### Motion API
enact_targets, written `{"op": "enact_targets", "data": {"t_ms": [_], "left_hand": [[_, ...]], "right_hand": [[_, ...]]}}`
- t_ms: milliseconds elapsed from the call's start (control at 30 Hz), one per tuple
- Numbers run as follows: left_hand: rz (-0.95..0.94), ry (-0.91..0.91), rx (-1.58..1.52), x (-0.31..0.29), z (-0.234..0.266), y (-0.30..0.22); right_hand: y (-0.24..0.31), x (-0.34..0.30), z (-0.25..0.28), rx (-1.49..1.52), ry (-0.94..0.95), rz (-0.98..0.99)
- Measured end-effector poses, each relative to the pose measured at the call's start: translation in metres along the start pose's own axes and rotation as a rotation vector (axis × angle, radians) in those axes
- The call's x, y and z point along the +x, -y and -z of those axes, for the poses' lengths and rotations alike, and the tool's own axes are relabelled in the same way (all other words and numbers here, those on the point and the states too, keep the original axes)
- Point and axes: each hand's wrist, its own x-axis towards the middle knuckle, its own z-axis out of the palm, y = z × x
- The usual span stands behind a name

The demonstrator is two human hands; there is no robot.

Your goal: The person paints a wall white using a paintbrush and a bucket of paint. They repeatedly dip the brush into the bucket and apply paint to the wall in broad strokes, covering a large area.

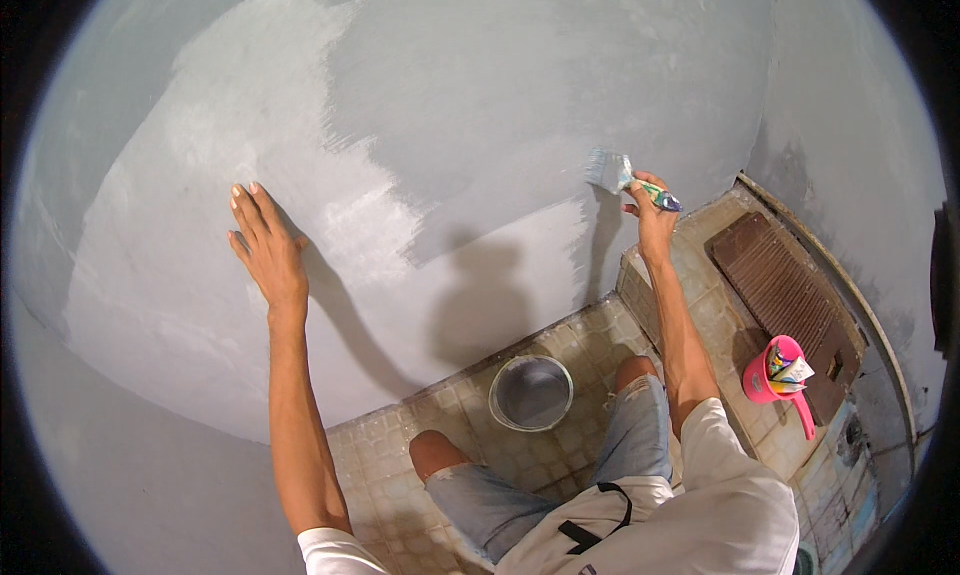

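In my right hand [652,207] is a paintbrush [612,171], gripped by its multicoloured handle. Its pale, paint-coated bristles point left and meet the wall [500,105]. Grey paint covers the wall's upper middle and right, while a lighter patch [250,95] spreads over the left and along the lower edge. Against that lighter patch rests my left hand [268,250], fingers stretched out and holding nothing. Between my knees and the wall, a round bucket [532,393] of grey paint stands on the floor.
A tiled ledge [690,265] rises at the right, bearing a brown ridged washboard [775,275]. Beside the board stands a pink dipper [765,383] with packets and tubes inside. Worn floor tiles [380,475] lie around my legs. Dark stains mark the right-hand wall [850,125].
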Motion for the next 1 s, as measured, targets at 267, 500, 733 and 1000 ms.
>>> {"op": "enact_targets", "data": {"t_ms": [267, 500, 733, 1000], "left_hand": [[0.029, 0.022, -0.008, 0.002, 0.005, -0.006], [0.012, 0.003, -0.026, 0.001, 0.000, -0.004], [-0.004, -0.010, -0.016, 0.000, -0.001, 0.001], [0.005, -0.006, -0.009, 0.000, 0.000, -0.005]], "right_hand": [[0.011, -0.050, -0.048, -0.554, 0.143, 0.523], [0.016, -0.074, -0.056, -0.390, 0.440, 0.480], [0.016, -0.009, -0.023, -0.109, -0.039, 0.084], [0.056, -0.025, -0.089, -0.525, 0.058, 0.523]]}}
